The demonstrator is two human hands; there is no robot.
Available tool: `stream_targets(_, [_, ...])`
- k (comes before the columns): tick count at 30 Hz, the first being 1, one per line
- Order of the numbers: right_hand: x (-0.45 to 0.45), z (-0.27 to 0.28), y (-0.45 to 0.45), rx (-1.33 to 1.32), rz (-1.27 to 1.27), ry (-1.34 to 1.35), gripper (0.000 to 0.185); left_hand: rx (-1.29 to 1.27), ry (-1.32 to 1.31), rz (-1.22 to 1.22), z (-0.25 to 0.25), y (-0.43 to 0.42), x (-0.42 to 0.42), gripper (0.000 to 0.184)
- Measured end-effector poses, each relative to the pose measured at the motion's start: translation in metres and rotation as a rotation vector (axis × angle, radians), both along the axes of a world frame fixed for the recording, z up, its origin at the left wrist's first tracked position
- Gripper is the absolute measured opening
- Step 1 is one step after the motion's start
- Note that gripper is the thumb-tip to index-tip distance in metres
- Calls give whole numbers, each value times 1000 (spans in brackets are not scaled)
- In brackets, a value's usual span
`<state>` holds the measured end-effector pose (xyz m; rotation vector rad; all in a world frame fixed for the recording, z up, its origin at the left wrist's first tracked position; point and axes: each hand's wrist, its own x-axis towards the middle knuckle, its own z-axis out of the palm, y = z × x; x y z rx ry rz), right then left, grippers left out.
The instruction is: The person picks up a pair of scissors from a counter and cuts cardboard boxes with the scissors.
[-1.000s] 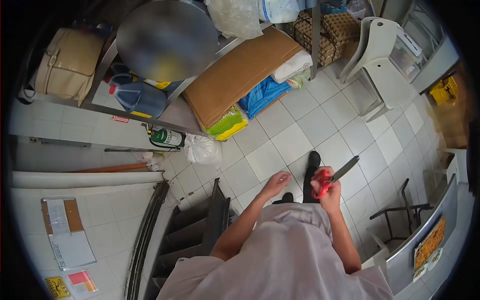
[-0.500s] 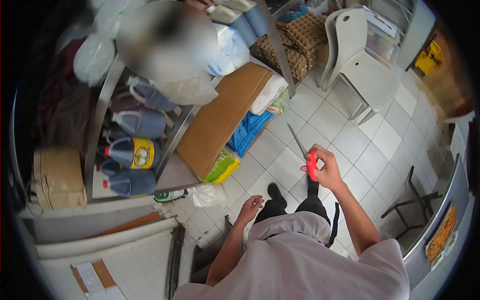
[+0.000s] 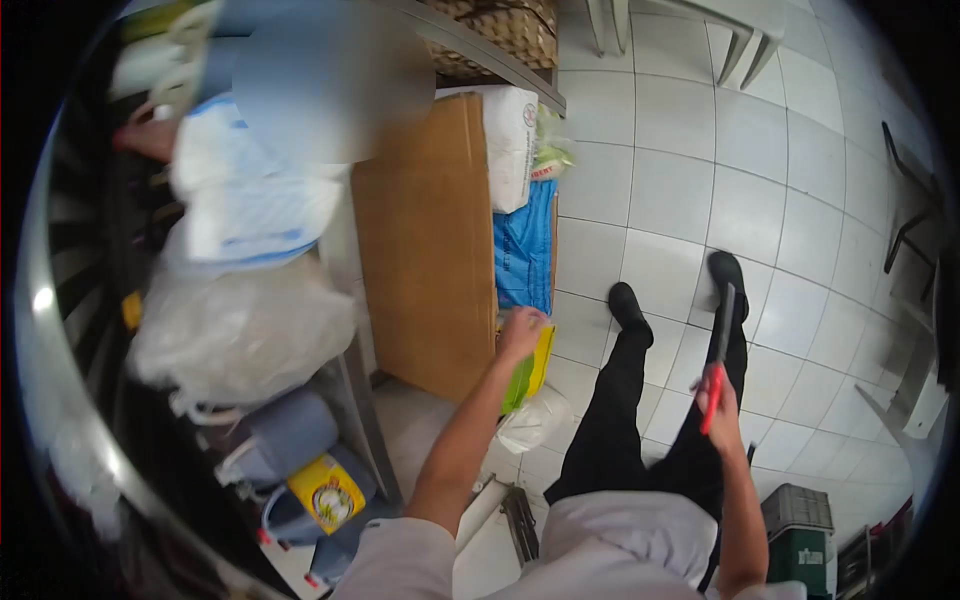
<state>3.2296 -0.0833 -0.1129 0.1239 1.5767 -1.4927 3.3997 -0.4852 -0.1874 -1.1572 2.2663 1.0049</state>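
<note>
My right hand (image 3: pixel 728 400) is closed around the red handle of a pair of scissors (image 3: pixel 724 335), whose dark blades point up and away over my right leg. My left hand (image 3: pixel 522 335) reaches over the side of a cardboard box (image 3: pixel 425 250), with its fingers loosely bent and nothing visible in them. Just below that hand is a green and yellow pack (image 3: pixel 530 370); whether the fingers touch it I cannot tell. Blue plastic packaging (image 3: pixel 524 250) and a white pack (image 3: pixel 511 150) stick out of the same box.
At left, a metal shelf holds a clear plastic bag (image 3: pixel 245 330), a white and blue pack (image 3: pixel 255 190) and large dark bottles (image 3: pixel 330 490). Another person's hand (image 3: pixel 150 135) shows at upper left. Pale chairs (image 3: pixel 720 25) stand on the tiled floor, with a grey crate (image 3: pixel 797 508) at lower right.
My view has turned and come closer to the shelf and box. My left hand has moved from beside my body to the box. The scissors have stayed in my right hand, now lower.
</note>
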Motion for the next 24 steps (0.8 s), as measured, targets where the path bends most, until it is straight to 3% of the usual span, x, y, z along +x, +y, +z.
stream_targets(2, [43, -10, 17, -21, -146, -79, 37, -208, -175, -40, -37, -51, -16, 34])
stream_targets(3, [69, -20, 25, 112, -172, -99, 44, -325, -142, -80, -60, -78, -16, 43])
stream_targets(6, [105, -21, 40, 125, -204, -141, 59, -745, -102, -53, -103, -114, -41, 76])
stream_targets(8, [100, -18, 32, 118, -167, -117, 63, -692, -264, 115, -105, -122, -69, 101])
stream_targets(9, [101, -23, 34, 139, -119, -163, 65, -682, -258, 132, -114, -131, -74, 101])
stream_targets(11, [108, -34, 46, 178, -9, -257, 69, -797, -332, -20, -126, -146, -77, 114])
stream_targets(18, [96, -35, 53, 230, 103, -290, 67, -640, -490, 175, -122, -173, -62, 97])
stream_targets(21, [83, -34, 53, 207, 117, -282, 66, -676, -437, 177, -106, -179, -50, 88])
stream_targets(23, [79, -36, 57, 176, 112, -280, 66, -873, -211, 55, -86, -186, -24, 80])
stream_targets(24, [75, -40, 59, 146, 131, -264, 67, -882, -217, 53, -61, -186, -22, 80])
